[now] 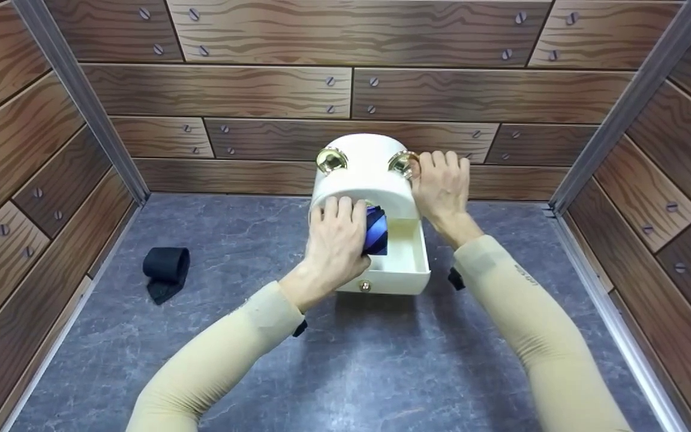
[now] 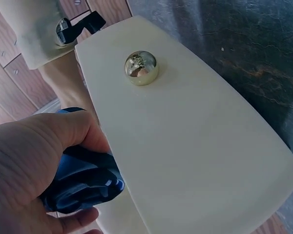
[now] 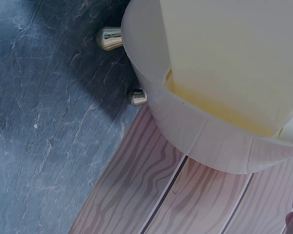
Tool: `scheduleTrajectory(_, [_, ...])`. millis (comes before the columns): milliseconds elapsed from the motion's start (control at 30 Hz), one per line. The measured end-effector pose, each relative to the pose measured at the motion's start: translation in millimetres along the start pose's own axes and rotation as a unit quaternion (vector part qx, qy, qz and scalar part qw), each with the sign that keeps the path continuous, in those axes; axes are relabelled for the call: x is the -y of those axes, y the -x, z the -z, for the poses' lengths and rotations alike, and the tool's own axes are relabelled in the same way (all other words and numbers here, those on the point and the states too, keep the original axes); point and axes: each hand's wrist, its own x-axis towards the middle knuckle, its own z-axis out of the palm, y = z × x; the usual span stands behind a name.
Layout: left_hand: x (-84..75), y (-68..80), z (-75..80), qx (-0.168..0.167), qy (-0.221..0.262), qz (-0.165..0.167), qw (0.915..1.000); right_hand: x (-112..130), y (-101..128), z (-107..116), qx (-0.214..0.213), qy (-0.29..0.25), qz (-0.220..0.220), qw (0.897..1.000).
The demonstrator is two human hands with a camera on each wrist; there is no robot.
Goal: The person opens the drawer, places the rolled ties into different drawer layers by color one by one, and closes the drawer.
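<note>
Wood-grain panels (image 1: 345, 90) printed with screw heads wall in the scene on three sides, with grey metal posts (image 1: 81, 102) in the corners, and a dark grey marbled tabletop (image 1: 381, 372) lies between them. Against the back wall stands a cream rounded-top storage box (image 1: 364, 174), the largest thing on the surface, with two gold rings (image 1: 331, 159) on its upper part. Its single drawer (image 1: 408, 264) is pulled out toward the person; the inside wall is cream, and a small gold ball knob (image 2: 141, 67) sits in the middle of the drawer front. The only thing seen in the drawer is a rolled blue striped tie (image 1: 376, 229), at its left rear just under the box's body.

The left hand (image 1: 335, 243) has its fingers and thumb curled round that tie; in the left wrist view the folds of blue cloth (image 2: 83, 183) bulge from under the palm right beside the drawer's front panel. The right hand (image 1: 441, 186) rests on the box's upper right side with fingers lying fairly straight over the top, touching the right gold ring (image 1: 404, 163). Both arms wear beige sleeves (image 1: 519, 312).

Well apart to the left, a rolled black tie (image 1: 167, 270) lies on the tabletop near the left wall.
</note>
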Motion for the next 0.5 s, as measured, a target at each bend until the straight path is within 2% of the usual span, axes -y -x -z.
scheduleTrajectory(233, [2.1, 2.0, -2.5, -0.032, -0.001, -0.004, 0.9995, 0.2, -0.5, -0.1, -0.003, 0.0, 0.002, 1.0])
scheduleTrajectory(500, [5.8, 2.9, 0.5, -0.028, 0.004, -0.008, 0.9996, 0.2, 0.1, 0.0, -0.017, 0.002, 0.008, 1.0])
